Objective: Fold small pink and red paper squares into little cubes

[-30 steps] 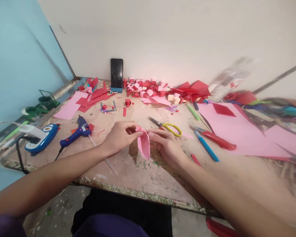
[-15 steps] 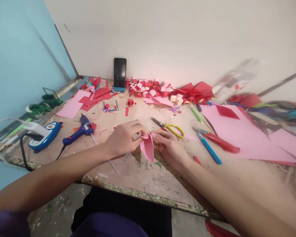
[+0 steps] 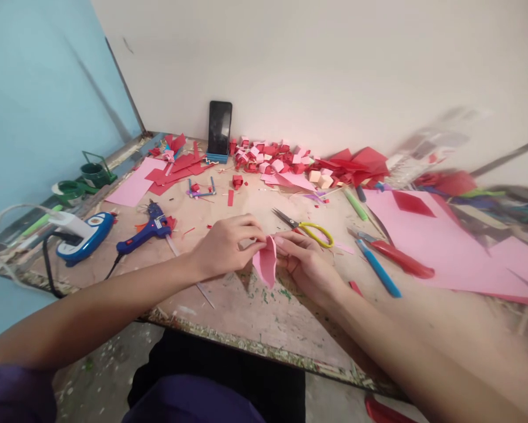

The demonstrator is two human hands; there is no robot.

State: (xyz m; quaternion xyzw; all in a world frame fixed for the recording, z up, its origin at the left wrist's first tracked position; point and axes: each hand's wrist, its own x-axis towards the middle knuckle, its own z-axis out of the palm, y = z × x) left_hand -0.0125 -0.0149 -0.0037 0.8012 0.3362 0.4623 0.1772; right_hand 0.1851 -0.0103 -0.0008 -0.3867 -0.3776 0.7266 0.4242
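Observation:
Between my hands, over the front middle of the table, hangs a curved piece of pink paper (image 3: 265,264). My left hand (image 3: 228,245) pinches its upper left edge between thumb and fingers. On the paper's other side, my right hand (image 3: 305,258) grips the top right edge; some of its fingertips are hidden behind the paper. Just beyond my right hand lie scissors with yellow handles (image 3: 319,233), blades pointing back left. A blue pen-like tool (image 3: 379,268) and a red-handled cutter (image 3: 402,258) rest to the right of that hand.
A blue glue gun (image 3: 143,232) and a blue-and-white power strip (image 3: 85,238) are at left. Behind are a phone (image 3: 219,128) on a stand and a pile of red and pink paper pieces (image 3: 272,155). Large pink sheets (image 3: 449,258) cover the right.
The view has shifted slightly, so the table items appear a little further right. The pink paper has turned a little between my hands, and my left fingers sit closer together at its top.

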